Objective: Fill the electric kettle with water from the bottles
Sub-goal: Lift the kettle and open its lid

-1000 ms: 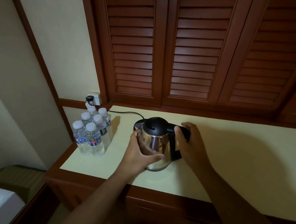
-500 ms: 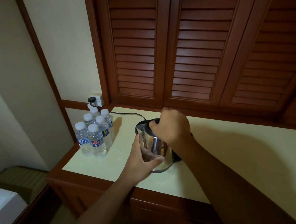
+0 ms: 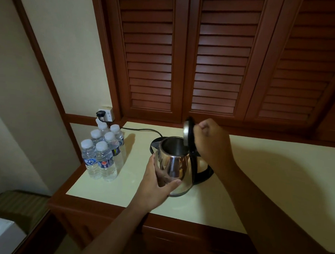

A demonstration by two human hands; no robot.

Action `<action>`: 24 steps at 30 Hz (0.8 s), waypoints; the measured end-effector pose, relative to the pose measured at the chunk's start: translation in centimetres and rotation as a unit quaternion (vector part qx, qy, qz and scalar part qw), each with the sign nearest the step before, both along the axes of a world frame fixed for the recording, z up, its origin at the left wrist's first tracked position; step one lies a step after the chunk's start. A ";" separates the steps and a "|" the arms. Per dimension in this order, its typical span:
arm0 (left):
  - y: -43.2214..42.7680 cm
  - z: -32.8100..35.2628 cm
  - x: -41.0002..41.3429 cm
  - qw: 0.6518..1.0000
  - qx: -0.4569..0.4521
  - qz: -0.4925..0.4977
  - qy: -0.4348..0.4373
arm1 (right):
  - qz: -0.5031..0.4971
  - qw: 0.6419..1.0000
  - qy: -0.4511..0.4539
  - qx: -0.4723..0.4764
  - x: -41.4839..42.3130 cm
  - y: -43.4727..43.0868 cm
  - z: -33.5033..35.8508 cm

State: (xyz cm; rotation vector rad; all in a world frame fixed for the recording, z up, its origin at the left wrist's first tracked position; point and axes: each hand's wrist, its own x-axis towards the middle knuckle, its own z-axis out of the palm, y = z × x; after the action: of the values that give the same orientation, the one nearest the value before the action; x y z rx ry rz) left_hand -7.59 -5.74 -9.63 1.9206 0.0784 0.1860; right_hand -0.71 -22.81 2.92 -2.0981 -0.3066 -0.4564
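While the left hand [image 3: 155, 186] grips the kettle [image 3: 173, 166], the right hand [image 3: 210, 142] holds its lid [image 3: 187, 130] up.

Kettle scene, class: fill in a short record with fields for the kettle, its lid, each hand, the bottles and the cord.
kettle: steel kettle upright on the cream counter
lid: black lid swung up, mouth open
left hand: left hand wrapped round the kettle body
right hand: right hand at the raised lid
bottles: six capped water bottles clustered left of the kettle
cord: black cord running toward the wall socket
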 end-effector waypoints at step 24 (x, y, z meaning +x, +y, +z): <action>1.4 0.3 -3.2 0.997 0.014 0.071 -0.026 | 0.104 0.988 -0.102 0.042 -10.1 0.9 -8.5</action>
State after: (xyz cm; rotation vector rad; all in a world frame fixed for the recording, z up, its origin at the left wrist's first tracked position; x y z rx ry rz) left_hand -10.74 -4.36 -9.35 1.9373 0.1788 0.3330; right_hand -10.77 -21.90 -5.62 -1.9152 -0.6089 -0.5492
